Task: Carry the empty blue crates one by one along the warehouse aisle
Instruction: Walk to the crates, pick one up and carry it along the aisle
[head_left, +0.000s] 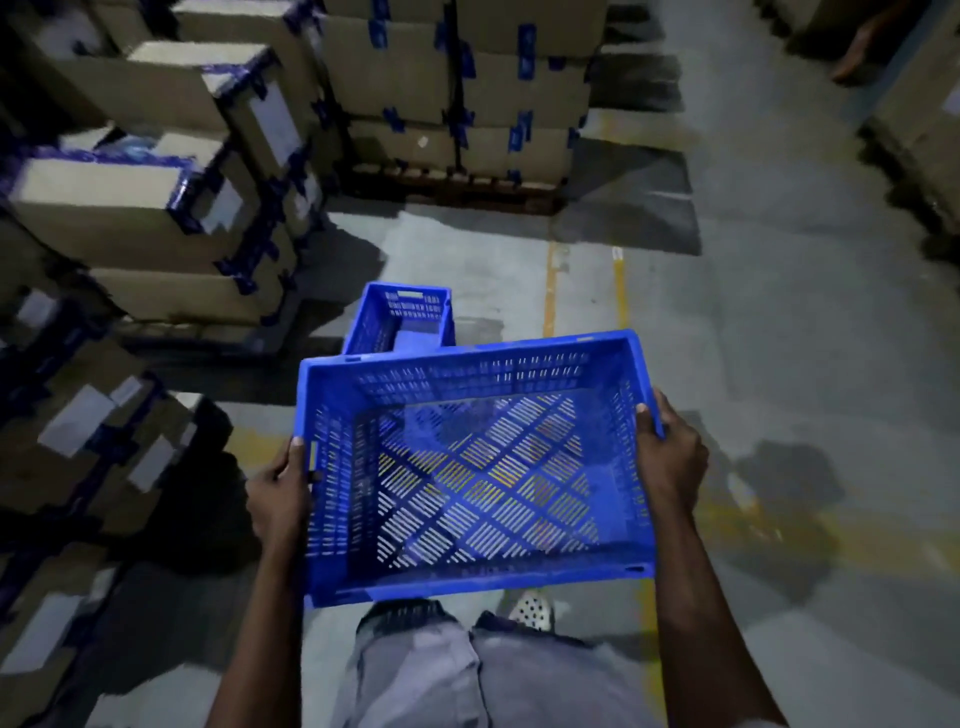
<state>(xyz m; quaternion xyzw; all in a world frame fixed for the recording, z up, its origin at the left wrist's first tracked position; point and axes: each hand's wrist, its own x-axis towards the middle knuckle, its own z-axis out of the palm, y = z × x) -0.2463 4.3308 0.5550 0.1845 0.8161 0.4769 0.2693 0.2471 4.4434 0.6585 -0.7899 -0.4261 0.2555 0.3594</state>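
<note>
I hold an empty blue perforated crate (475, 467) level in front of my waist, above the floor. My left hand (280, 493) grips its left short side at the handle slot. My right hand (670, 457) clasps the right rim, thumb over the edge. Through the slotted bottom the floor shows. A second blue crate (400, 322) stands on the floor just beyond the held one, its near part hidden behind the far rim of my crate.
Stacks of taped cardboard boxes (135, 208) line the left side, and another palletised stack (457, 104) stands ahead. More boxes (919, 135) sit at the right edge. Grey concrete floor with yellow lines (618, 291) runs between them.
</note>
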